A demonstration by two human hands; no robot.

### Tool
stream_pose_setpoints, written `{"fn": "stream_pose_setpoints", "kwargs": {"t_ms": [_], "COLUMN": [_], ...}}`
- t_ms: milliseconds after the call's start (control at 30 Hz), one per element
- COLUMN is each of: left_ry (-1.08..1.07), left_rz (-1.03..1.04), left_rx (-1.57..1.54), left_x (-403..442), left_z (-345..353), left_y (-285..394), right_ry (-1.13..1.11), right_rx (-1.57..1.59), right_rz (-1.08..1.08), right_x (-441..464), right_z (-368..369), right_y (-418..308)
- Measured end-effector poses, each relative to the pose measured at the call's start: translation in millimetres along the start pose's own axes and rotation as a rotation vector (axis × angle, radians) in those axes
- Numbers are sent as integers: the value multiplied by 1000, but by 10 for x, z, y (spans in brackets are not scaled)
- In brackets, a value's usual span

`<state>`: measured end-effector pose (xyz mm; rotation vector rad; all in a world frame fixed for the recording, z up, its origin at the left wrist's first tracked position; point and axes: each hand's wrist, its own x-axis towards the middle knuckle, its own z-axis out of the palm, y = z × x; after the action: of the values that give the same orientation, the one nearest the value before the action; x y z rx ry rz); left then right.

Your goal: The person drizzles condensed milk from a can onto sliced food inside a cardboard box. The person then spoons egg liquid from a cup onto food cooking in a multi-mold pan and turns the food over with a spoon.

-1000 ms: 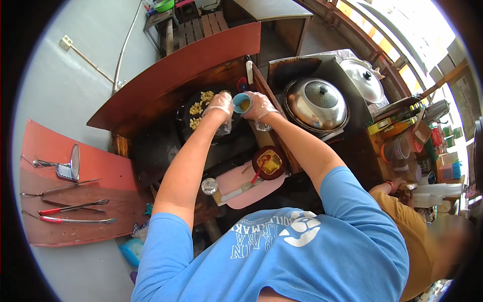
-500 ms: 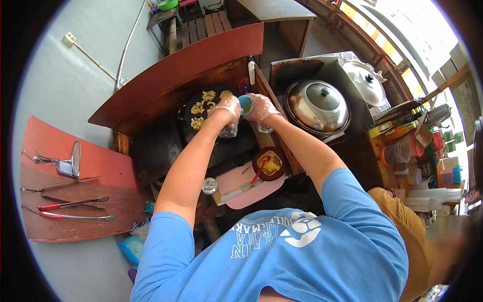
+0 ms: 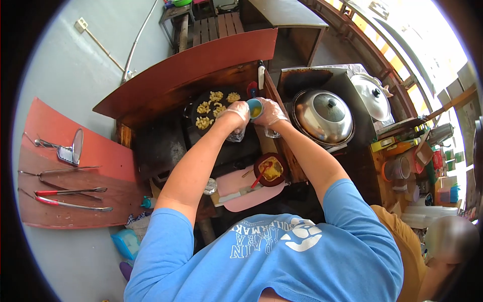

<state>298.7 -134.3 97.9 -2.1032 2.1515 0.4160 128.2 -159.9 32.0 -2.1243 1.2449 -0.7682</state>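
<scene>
A small blue cup [image 3: 256,101] with yellow contents is tilted towards me beside the round dark pan [image 3: 193,107]. My right hand [image 3: 271,111], in a clear plastic glove, is closed around the cup's right side. My left hand [image 3: 236,115], also gloved, is next to the cup's left side with its fingers curled. What the left fingers hold, if anything, is hidden. Several clumps of pale yellow food [image 3: 204,122] lie on the pan, left of and beyond my left hand.
A domed metal lid [image 3: 324,116] covers a pan on the right. A red-brown bowl [image 3: 271,177] with yellow food and a red utensil sits by a pink board [image 3: 236,182]. Tongs [image 3: 70,192] lie on the left shelf. Another person [image 3: 400,226] is at the right.
My left hand has drawn back from the food clumps towards the cup, uncovering more of them. My right hand still holds the cup. The whole view has shifted slightly.
</scene>
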Motion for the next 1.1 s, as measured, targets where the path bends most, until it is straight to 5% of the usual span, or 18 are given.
{"fn": "stream_pose_setpoints", "kwargs": {"t_ms": [100,200,267,367,467,500,667,733,800,867,933,1067,1100], "left_ry": [10,-187,17,-225,49,-88,-4,-183,-143,-74,-105,-28,-78], "left_rz": [-49,222,91,262,10,105,62,204,354,94,169,-26,127], "left_rx": [-205,103,-111,189,-120,31,-71,47,226,-45,-81,-157,-90], "left_x": [-85,-135,156,-27,28,-57,234,137,173,198,51,-27,125], "left_z": [-109,-163,161,-72,67,-59,244,196,154,295,168,29,158], "left_y": [30,82,-46,84,8,58,-52,11,52,-23,39,116,19], "right_ry": [-25,2,28,-17,-29,-26,22,7,-9,-45,-21,20,-11], "right_rx": [13,-43,-1,-5,9,9,17,-4,-31,-8,-34,-54,-105], "right_rz": [6,-57,-16,5,-9,-6,-41,-17,-4,27,-14,-47,-44], "right_x": [-10,-43,-35,-54,-59,-58,-70,-94,-76,-92,-141,-76,-79], "right_z": [-30,-37,-21,-81,-127,-111,-77,-69,-95,-127,-140,-141,-168], "right_y": [-20,14,60,4,2,36,99,108,108,106,112,58,41]}}
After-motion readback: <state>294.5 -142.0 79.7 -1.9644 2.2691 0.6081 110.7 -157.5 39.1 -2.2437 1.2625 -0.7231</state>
